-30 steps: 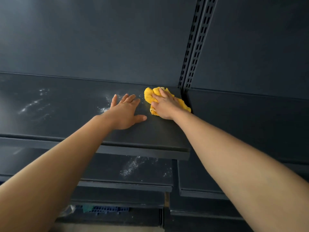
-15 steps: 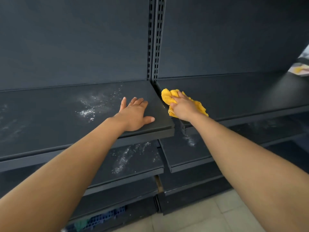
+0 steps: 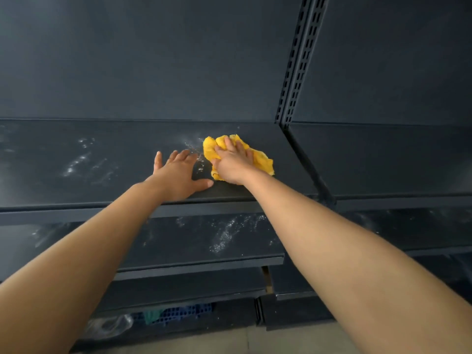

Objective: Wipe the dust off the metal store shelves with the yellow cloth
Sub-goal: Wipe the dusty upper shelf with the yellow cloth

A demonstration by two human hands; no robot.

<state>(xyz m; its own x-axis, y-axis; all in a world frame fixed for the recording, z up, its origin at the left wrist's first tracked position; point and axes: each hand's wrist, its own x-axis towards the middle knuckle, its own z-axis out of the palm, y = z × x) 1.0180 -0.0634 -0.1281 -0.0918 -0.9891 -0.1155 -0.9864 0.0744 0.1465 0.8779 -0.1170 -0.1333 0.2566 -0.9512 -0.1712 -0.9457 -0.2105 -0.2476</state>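
While the right hand [image 3: 233,162] presses down on the cloth [image 3: 260,159] with its fingers spread and fairly straight over the bunched yellow fabric, the left hand [image 3: 176,175] lies flat just beside it, palm down, fingers extended and thumb out, holding nothing. Both rest on the top shelf [image 3: 102,175], a dark matte metal surface, with the cloth toward its right end and a little back from the front edge. White dust [image 3: 194,146] speckles the metal between the two hands and just left of the cloth, and more streaks [image 3: 76,162] show further left. Below, a second shelf [image 3: 191,241] carries its own trail of white specks, and further shelves step down beneath it. Behind rises a plain dark back panel [image 3: 153,60], broken at the right by a slotted upright [image 3: 298,65] that divides this bay from the neighbouring shelf [image 3: 383,159]. At the bottom, under the lowest shelf, sit a blue crate [image 3: 184,311] and some clear plastic [image 3: 109,325], on a pale floor [image 3: 229,338].
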